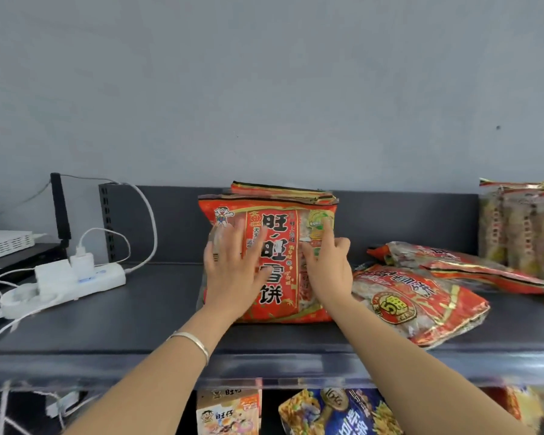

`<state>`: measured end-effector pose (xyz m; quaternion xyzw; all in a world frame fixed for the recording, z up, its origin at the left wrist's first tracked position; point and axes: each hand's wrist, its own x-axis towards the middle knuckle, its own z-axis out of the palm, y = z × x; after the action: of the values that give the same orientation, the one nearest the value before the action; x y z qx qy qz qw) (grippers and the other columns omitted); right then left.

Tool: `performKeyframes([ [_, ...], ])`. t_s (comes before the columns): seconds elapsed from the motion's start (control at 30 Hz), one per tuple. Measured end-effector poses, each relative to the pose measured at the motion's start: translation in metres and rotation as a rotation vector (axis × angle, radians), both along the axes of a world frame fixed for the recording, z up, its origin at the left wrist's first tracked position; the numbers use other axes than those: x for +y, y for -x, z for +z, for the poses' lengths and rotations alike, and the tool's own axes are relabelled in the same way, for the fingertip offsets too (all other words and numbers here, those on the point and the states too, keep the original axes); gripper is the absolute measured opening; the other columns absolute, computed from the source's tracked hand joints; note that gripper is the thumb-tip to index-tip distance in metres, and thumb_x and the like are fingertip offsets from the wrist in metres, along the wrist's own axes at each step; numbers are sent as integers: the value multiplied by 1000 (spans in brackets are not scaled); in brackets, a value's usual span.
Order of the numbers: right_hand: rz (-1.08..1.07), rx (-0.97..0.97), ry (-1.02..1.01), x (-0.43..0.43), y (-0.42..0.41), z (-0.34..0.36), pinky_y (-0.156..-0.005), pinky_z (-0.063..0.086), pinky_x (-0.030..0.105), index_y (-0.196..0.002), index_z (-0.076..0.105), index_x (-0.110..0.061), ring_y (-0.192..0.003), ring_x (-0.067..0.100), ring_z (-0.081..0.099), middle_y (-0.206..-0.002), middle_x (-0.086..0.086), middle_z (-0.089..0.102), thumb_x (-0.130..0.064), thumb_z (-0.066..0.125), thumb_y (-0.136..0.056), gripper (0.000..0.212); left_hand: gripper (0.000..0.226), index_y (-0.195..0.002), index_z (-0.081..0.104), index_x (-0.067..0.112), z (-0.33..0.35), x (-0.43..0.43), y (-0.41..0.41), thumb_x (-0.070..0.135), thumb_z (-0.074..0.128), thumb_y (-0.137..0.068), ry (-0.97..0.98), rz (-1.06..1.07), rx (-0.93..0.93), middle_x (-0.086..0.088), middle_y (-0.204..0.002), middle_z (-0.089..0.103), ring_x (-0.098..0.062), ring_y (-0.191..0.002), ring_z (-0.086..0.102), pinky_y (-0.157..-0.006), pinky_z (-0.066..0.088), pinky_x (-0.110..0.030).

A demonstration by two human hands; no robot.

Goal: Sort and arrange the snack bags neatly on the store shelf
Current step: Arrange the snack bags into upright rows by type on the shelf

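Here both grips — left hand (233,271), right hand (327,268) — press released against upright snack bag (274,277)

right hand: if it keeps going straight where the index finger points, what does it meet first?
The right hand already rests on the upright red snack bag, index finger angled up and back. Pushing on, it presses that bag into the bag behind, probably; depth is unclear.
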<state>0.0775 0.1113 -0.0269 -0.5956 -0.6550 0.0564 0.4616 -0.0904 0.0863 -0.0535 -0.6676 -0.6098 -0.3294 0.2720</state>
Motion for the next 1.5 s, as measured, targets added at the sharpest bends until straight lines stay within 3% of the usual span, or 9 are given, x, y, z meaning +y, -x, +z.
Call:
performKeyframes([
  [0.17, 82, -122, 94, 4, -15, -3, -74, 54, 38, -149, 15, -38, -86, 26, 60, -125, 9, 40, -46, 36, -100, 54, 56, -145, 21, 43, -5, 2, -14, 60, 12, -92, 189, 78, 148, -5, -158, 19, -27, -147, 9, -107, 8, -67],
  [0.27, 148, -215, 113, 4, -34, 4, -78, 52, 38, -149, 16, -36, -101, 28, 59, -133, 9, 39, -49, 37, -99, 56, 46, -139, 40, 36, 7, -2, -31, 49, 33, -96, 147, 60, 68, -5, -154, 27, -25, -146, 13, -108, 0, -65],
  [0.37, 153, -263, 83, 4, -65, 17, -78, 49, 38, -147, 27, -29, -109, 30, 57, -136, 10, 40, -45, 39, -99, 52, 36, -125, 55, 24, 18, -2, -69, 38, 51, -91, 73, -83, 131, -7, -139, 48, -30, -137, 35, -111, 15, -58],
  [0.57, 3, -469, 136, 18, -159, 25, -92, 48, 44, -138, 45, -23, -121, 32, 47, -136, 9, 45, -34, 43, -98, 42, 43, -138, 44, 23, 28, 8, -163, 34, 45, -97, 206, -389, 134, 1, -145, 38, -16, -136, 31, -109, 25, -29],
  [0.97, -177, -634, 304, 46, -234, 8, -112, 15, 58, -138, 43, -33, -135, 27, 39, -144, -1, 46, -41, 52, -92, 48, 43, -136, 43, 23, 33, 67, -221, 35, 51, -95, 710, -479, -229, -6, -139, 42, -24, -126, 44, -102, 37, -34],
  [1.13, -240, -709, 329, 53, -251, 15, -97, 38, 47, -130, 51, -35, -112, 24, 57, -118, -3, 63, -17, 50, -90, 44, 44, -136, 42, 24, 39, 94, -231, 32, 52, -94, 743, -556, -270, -6, -139, 43, -22, -127, 43, -100, 35, -32],
  [1.23, -309, -717, 220, 64, -253, 15, -68, 43, 33, -126, 55, -31, -94, 24, 63, -103, 0, 66, -10, 44, -92, 42, 45, -139, 40, 24, 46, 107, -237, 33, 50, -96, 776, -598, -300, -5, -140, 43, -22, -127, 43, -98, 34, -29],
  [1.33, -213, -693, 185, 68, -247, 17, -60, 44, 29, -120, 61, -33, -81, 22, 61, -92, -1, 64, -18, 45, -94, 35, 49, -142, 37, 20, 50, 122, -242, 42, 40, -98, 861, -590, -484, -5, -143, 42, -23, -127, 44, -104, 37, -36],
  [1.5, 273, -258, 391, 67, -263, 32, -89, 49, 29, -112, 71, -34, -97, 9, 61, -107, -9, 69, -35, 63, -86, 27, 60, -146, 30, 16, 49, 145, -247, 51, 36, -97, 1043, -505, -676, -11, -148, 35, -30, -129, 42, -109, 34, -47],
])
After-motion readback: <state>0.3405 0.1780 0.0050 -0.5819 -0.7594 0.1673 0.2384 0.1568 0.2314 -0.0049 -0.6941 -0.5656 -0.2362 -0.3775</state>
